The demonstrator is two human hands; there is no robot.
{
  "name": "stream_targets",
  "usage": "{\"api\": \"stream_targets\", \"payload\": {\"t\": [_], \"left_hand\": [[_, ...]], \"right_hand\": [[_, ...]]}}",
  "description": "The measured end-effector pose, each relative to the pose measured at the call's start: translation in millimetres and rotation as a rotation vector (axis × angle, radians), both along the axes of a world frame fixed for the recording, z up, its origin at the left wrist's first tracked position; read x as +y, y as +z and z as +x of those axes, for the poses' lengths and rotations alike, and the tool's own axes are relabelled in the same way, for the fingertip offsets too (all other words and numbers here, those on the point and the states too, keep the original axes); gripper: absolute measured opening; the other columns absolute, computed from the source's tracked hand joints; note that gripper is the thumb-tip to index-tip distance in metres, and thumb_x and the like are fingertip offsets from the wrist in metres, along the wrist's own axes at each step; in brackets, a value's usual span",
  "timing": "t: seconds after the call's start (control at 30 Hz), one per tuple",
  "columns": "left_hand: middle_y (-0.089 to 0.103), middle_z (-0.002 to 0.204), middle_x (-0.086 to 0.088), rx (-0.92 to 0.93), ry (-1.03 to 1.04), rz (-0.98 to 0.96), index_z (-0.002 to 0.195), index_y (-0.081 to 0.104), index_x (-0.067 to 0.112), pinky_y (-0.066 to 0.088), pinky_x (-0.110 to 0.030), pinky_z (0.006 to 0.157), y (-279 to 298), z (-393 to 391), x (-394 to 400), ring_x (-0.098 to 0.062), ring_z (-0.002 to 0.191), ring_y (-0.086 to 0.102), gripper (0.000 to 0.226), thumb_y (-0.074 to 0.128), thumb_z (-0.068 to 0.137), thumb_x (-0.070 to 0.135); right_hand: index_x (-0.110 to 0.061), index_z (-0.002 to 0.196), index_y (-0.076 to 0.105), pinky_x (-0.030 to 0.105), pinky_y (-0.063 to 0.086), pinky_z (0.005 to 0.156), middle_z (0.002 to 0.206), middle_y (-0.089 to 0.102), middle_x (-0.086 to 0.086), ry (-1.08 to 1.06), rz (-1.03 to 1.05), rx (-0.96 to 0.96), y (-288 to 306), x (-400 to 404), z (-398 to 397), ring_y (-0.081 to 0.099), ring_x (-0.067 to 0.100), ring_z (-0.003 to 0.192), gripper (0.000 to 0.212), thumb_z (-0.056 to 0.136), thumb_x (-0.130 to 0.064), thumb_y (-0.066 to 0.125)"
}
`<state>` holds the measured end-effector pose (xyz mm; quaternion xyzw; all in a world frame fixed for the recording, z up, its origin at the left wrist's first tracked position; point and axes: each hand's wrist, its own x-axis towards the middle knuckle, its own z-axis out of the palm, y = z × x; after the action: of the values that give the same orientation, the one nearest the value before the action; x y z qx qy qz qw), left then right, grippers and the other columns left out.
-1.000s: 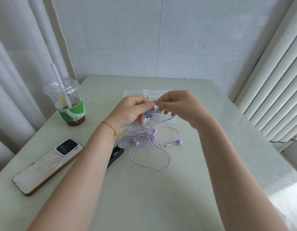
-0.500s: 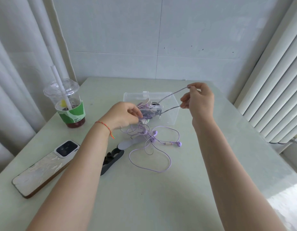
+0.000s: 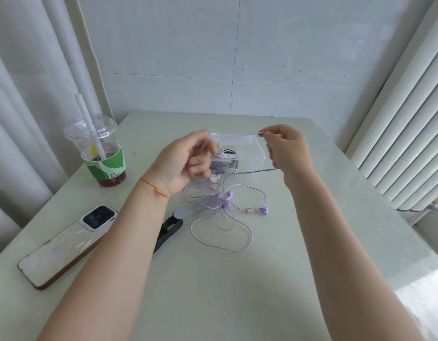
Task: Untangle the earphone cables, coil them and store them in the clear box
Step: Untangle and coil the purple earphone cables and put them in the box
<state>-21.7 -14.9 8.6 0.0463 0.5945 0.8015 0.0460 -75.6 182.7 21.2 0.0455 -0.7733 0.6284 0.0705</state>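
A person works a tangle of lilac earphones [image 3: 227,205] over a pale table [image 3: 213,291], hands raised and apart above the clear box [image 3: 256,156]. The right hand [image 3: 288,150] pinches one strand at its fingertips and draws it taut toward the left hand [image 3: 183,163], whose curled fingers grip the other end of that stretch; a second, darker-looking strand runs from under the right hand back toward the box. The rest of the cable lies in loose loops on the table just in front of the box, two rounded buds [image 3: 264,211] showing among them.

The step in hand looks like teasing one strand free of the knot. It is probably best done with a light, steady pull along the strand's own line, the left hand feeding slack rather than clamping, so the loops below open instead of cinching tight.

The cable is thin, smooth and limp. The box is rigid, see-through plastic, and something dark sits inside it. Left of the hands stand a domed plastic cup [image 3: 100,153] with a green sleeve and white straw, a phone [image 3: 65,244] in a textured white case lying face down, and a flat black object [image 3: 167,232].
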Motion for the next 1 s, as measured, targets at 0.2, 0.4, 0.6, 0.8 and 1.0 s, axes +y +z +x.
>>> {"api": "stream_targets", "payload": {"t": [0.2, 0.4, 0.6, 0.8, 1.0], "left_hand": [[0.07, 0.077, -0.008, 0.14, 0.276, 0.047, 0.084, 0.068, 0.006, 0.054, -0.028, 0.077, -10.1, -7.0, 0.9, -0.023, 0.075, 0.069, 0.026, 0.046, 0.096, 0.007], [0.067, 0.073, -0.009, 0.156, 0.102, -0.427, 0.101, 0.071, 0.013, 0.051, -0.029, 0.073, -14.4, -3.0, 17.7, -0.024, 0.063, 0.066, 0.016, 0.056, 0.096, 0.016], [0.067, 0.071, -0.006, 0.129, 0.098, -0.483, 0.093, 0.071, 0.013, 0.047, -0.024, 0.061, -9.4, -0.1, 22.4, -0.02, 0.059, 0.063, 0.012, 0.064, 0.092, 0.023], [0.065, 0.065, 0.003, 0.066, 0.109, -0.737, 0.084, 0.068, 0.012, 0.04, -0.013, 0.047, -19.9, -4.1, 9.6, -0.015, 0.058, 0.058, 0.004, 0.071, 0.085, 0.01], [0.055, 0.06, 0.014, 0.072, 0.193, -1.067, 0.071, 0.069, 0.023, 0.038, -0.018, 0.058, -29.9, -11.8, -7.2, -0.004, 0.059, 0.051, 0.01, 0.078, 0.076, 0.021]], "right_hand": [[-0.019, 0.091, 0.07, 0.024, 0.037, 0.057, 0.072, 0.058, -0.006, 0.01, 0.377, -0.046, -7.0, -2.5, -5.4, 0.053, 0.017, 0.069, 0.019, 0.087, -0.013, 0.052], [-0.026, 0.126, 0.057, 0.016, 0.038, 0.083, 0.128, 0.055, -0.01, 0.249, 0.403, 0.257, 1.8, -14.0, 12.5, 0.052, 0.006, 0.106, 0.05, 0.082, -0.004, 0.052], [-0.023, 0.094, 0.066, 0.016, 0.042, 0.06, 0.078, 0.063, -0.005, 0.386, 0.471, 0.208, 2.3, -24.8, 21.7, 0.054, 0.006, 0.067, 0.025, 0.083, -0.007, 0.051], [-0.014, 0.064, 0.061, 0.02, 0.028, 0.043, 0.05, 0.044, -0.008, 0.186, 0.358, 0.046, 0.8, -12.5, 8.7, 0.035, 0.008, 0.044, 0.026, 0.084, -0.007, 0.045], [-0.016, 0.071, 0.048, 0.016, 0.024, 0.039, 0.053, 0.036, 0.001, -0.198, -0.302, -0.018, 5.3, 4.6, -0.4, 0.028, 0.015, 0.042, 0.022, 0.084, -0.005, 0.033]]}}
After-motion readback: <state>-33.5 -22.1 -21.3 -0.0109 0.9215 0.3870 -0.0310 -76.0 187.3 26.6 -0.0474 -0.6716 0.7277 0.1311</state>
